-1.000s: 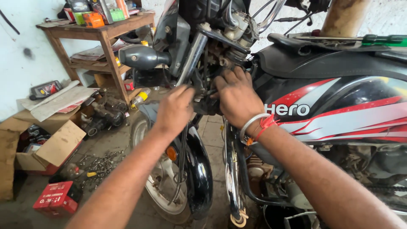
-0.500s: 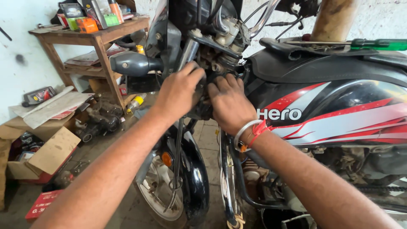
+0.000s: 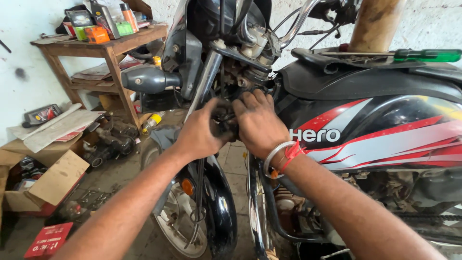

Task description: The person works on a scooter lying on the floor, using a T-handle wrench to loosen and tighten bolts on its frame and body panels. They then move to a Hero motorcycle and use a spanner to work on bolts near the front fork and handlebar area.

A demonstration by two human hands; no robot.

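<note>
Black-and-red motorcycle (image 3: 365, 125), fills the view from 12 to 4 o'clock; fuel tank fitted, front mudguard (image 3: 219, 212) and front wheel (image 3: 178, 221) in place at 6 o'clock. Headlight cowl seems partly stripped, with bare steering-head parts and cables showing at 12 o'clock; nothing seen to be refitted, so the work looks mid-course.

Wooden shelf (image 3: 103, 45), 10 o'clock, crowded with small boxes and cans.

Cardboard boxes (image 3: 43, 185), 8 o'clock, on the floor among loose scrap.

Left hand (image 3: 199, 132), centre: fingers curled about a dark bundle of wiring or rubber (image 3: 224, 126) just below the steering head, between the fork leg (image 3: 204, 82) and the tank. Grip appears closed, though what exactly it clasps is too dark to name.

Right hand (image 3: 260, 123), touching the left at the same spot: fingers bent down onto the bundle, tips hidden; a metal bangle and red thread sit at the wrist.

Green-handled screwdriver (image 3: 423, 55), 2 o'clock, lying untouched on the seat end.

Change from half a second earlier: both hands sit lower and closer together on the bundle; the left has dropped from near the turn signal (image 3: 149, 79).
</note>
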